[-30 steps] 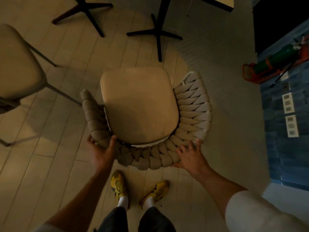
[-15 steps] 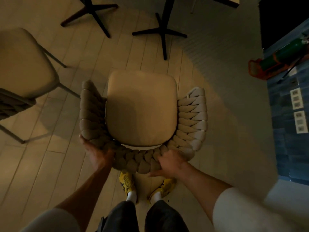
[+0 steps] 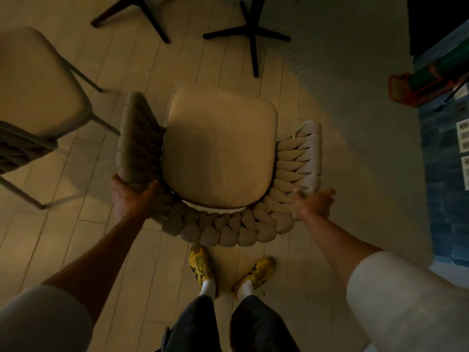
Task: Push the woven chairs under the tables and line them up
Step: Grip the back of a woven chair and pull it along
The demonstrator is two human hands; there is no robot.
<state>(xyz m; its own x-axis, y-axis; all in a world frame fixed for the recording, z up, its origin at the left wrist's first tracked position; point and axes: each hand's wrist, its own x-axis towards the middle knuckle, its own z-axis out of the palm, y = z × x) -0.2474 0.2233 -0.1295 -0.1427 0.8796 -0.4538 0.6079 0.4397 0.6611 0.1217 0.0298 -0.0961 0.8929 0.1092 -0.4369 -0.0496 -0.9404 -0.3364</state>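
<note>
The woven chair [image 3: 228, 226] has a fat braid pattern in cream, and its seat cushion [image 3: 218, 148] is plain tan. The floor [image 3: 101, 237] is pale planks. The table legs [image 3: 250, 34] are black. The shoes [image 3: 200, 262] are yellow with dark marks, the socks [image 3: 208, 287] white. The wall [image 3: 446, 199] is blue.

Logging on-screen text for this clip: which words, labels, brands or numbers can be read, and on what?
No text can be read.
White wall plates on the blue tiled wall: marks too blurred.
Green cylinder in the orange stand: no legible label.
Yellow shoes: dark marks, no readable brand.
Beige woven chair: no text showing.
</note>
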